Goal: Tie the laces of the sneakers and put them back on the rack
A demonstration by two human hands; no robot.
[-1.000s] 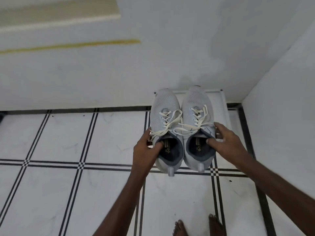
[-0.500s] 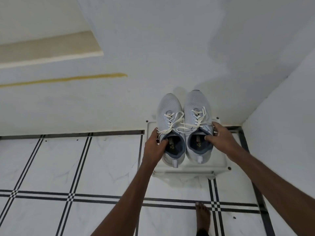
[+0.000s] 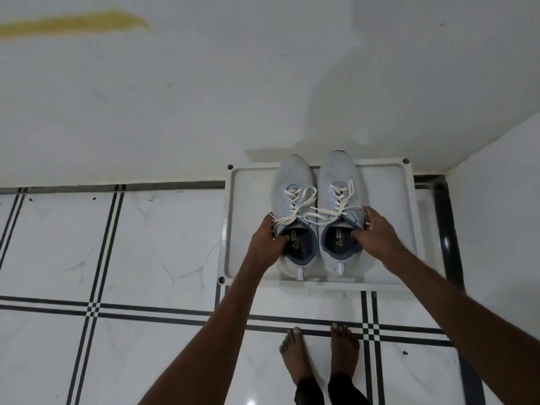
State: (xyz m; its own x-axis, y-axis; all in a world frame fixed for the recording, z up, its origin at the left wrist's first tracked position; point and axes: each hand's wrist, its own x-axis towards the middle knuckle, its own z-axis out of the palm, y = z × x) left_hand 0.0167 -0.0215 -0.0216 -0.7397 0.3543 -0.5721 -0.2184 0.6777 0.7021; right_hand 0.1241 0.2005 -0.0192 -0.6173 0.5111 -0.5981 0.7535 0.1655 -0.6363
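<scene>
Two pale grey sneakers with cream laces tied in bows stand side by side, toes toward the wall, over the white rack's top shelf (image 3: 388, 217). My left hand (image 3: 267, 239) grips the collar of the left sneaker (image 3: 293, 182), thumb inside the opening. My right hand (image 3: 375, 233) holds the collar of the right sneaker (image 3: 337, 173) the same way. Whether the soles rest on the shelf I cannot tell.
The rack stands in a corner, with a white wall (image 3: 263, 83) behind it and another wall (image 3: 502, 200) on the right. My bare feet (image 3: 318, 352) stand on the white tiled floor (image 3: 146, 244) with black lines, just in front of the rack.
Both hands have carried the sneakers forward from above the floor to over the rack's top shelf. I have stepped closer to the corner.
</scene>
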